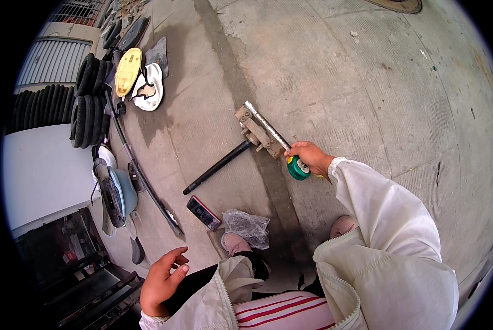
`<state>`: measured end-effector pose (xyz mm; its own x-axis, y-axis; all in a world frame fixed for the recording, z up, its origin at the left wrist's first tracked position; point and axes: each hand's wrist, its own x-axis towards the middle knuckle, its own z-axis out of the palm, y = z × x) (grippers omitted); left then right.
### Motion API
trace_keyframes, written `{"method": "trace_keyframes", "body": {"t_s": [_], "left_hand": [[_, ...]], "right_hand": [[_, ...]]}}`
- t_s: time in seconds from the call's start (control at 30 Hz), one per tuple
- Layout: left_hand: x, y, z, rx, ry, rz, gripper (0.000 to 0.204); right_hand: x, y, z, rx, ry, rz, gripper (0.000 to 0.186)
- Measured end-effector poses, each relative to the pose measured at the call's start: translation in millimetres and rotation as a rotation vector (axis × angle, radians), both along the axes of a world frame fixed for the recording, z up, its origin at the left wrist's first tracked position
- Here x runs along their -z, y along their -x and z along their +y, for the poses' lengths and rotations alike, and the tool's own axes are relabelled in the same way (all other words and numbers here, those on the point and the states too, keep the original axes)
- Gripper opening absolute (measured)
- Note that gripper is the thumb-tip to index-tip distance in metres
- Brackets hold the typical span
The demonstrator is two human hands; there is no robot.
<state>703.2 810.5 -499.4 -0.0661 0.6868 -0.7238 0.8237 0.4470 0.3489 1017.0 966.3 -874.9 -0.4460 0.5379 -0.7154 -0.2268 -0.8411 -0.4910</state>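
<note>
My right hand (311, 156) is closed around a green tape measure (297, 168). From its case a silvery measuring blade (267, 126) reaches forward and left, over a rusty metal block with bolts (258, 133) on the pavement. Whether the blade touches the block I cannot tell. A black bar (216, 168) slants from the block toward the near left. At the lower left, my left hand (164, 280) hangs in the air, its fingers loosely bent and apart, with nothing in it.
Near my feet lie a phone (203, 213) and a crumpled clear plastic bag (246, 226). A long dark pole (139, 170) lies on the left, beside a light-blue bucket (126, 190). Farther back are stacked tires (86, 121), a yellow seat-shaped piece (128, 71) and a white bag (149, 91).
</note>
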Motion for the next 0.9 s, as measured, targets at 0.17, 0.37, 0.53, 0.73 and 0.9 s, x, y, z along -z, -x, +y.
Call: {"method": "trace_keyframes", "body": {"t_s": [0.17, 0.37, 0.53, 0.73, 0.9], "left_hand": [[2.3, 3.6, -2.6, 0.025, -0.037, 0.0, 0.042], [2.3, 3.9, -2.5, 0.03, -0.036, 0.003, 0.042], [1.3, 1.5, -0.5, 0.011, -0.019, 0.002, 0.042], [2.6, 3.1, -1.4, 0.018, -0.025, 0.001, 0.041], [-0.3, 0.9, -1.0, 0.019, -0.022, 0.008, 0.041]], "right_hand": [[3.4, 0.1, -0.1, -0.012, -0.01, 0.002, 0.005], [1.0, 0.7, 0.3, -0.022, -0.003, -0.015, 0.006], [3.3, 0.4, -0.4, -0.017, -0.003, -0.03, 0.005], [2.0, -0.1, -0.2, -0.017, -0.012, -0.006, 0.005], [-3.1, 0.1, 0.7, -0.008, -0.012, -0.003, 0.006]]}}
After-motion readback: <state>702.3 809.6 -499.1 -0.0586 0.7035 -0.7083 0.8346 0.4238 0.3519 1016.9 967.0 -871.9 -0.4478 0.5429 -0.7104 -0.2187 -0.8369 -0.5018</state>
